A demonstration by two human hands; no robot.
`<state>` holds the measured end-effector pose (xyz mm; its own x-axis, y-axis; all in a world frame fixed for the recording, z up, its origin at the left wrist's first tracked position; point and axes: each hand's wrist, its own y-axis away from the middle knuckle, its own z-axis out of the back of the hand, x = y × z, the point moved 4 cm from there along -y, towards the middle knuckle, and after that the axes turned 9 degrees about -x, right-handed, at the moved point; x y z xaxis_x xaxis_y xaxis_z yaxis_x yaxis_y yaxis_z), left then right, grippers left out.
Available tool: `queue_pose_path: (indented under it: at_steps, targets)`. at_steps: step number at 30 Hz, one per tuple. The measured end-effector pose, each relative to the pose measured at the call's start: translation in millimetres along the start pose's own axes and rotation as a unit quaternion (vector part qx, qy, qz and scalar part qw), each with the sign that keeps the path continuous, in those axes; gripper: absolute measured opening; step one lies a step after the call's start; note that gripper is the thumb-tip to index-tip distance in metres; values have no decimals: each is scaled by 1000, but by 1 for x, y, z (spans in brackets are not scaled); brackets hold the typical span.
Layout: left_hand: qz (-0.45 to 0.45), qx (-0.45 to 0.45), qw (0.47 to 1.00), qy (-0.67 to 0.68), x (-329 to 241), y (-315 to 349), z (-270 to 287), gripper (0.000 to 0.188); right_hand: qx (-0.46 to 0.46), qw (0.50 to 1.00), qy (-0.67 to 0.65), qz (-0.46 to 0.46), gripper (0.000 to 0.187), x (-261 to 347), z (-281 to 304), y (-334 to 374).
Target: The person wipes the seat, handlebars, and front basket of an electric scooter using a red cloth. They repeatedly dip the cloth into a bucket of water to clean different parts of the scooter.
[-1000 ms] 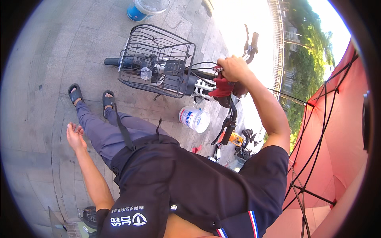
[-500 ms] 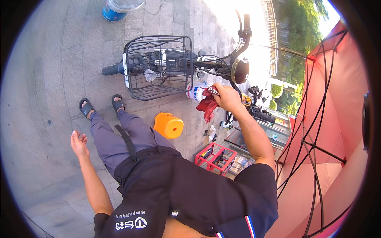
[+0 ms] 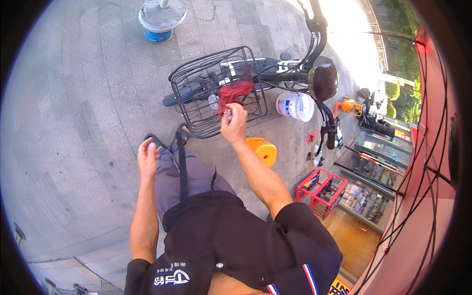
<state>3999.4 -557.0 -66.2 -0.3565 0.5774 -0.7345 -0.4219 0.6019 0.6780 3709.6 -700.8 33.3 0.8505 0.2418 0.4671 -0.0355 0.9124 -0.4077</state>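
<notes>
My right hand (image 3: 233,120) is closed on a dark red cloth (image 3: 237,91). The cloth hangs bunched over the front wire basket (image 3: 202,137) of an electric bike (image 3: 290,77); whether it touches the wires, I cannot tell. A small clear round thing (image 3: 213,102) shows through the basket's mesh. Left of the basket, my left hand (image 3: 147,156) is raised over my feet, empty, with fingers loosely bent and apart.
A white bucket (image 3: 294,106) stands beside the bike, and an orange stool (image 3: 262,151) is near my right forearm. A cement-filled blue-and-white bucket (image 3: 160,33) holds a pole at the far left. Right are a red metal frame (image 3: 322,193), glass display cases (image 3: 364,194) and a red canopy (image 3: 437,201).
My right hand has carried the red cloth left, from near the white bucket to the basket. My left hand has come up and inward. The view has shifted, showing more of the display cases.
</notes>
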Motion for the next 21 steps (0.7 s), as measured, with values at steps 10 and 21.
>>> queue_pose_path:
  at_steps: [10,21]
  targets:
    - [-298,29,935,-188,-53,-4,-116,43,102,973,-52,199,27,6,-16,-54]
    - [-235,140,931,-243,-69,-42,-138,48,14,994,15,-105,42,20,-49,-69]
